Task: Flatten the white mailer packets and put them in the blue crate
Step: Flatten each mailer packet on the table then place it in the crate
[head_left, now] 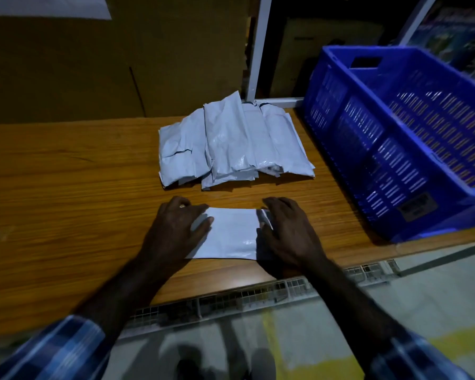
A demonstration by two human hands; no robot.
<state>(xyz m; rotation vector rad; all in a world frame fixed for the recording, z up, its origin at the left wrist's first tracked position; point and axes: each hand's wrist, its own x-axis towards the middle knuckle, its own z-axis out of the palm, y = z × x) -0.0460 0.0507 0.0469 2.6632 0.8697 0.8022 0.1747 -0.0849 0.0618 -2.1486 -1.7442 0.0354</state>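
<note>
One white mailer packet (232, 233) lies flat on the wooden table near its front edge. My left hand (176, 226) presses on the packet's left end with spread fingers. My right hand (287, 229) presses down on its right end. Behind them sits a heap of several crumpled white mailer packets (233, 145). The blue crate (412, 138) stands tilted at the right side of the table, and I see no packets inside it.
The wooden table (66, 187) runs left with bare surface. A brown cardboard wall (107, 64) rises behind it. A white frame post (258, 48) stands behind the heap. The table's front edge (231, 292) lies just below my wrists.
</note>
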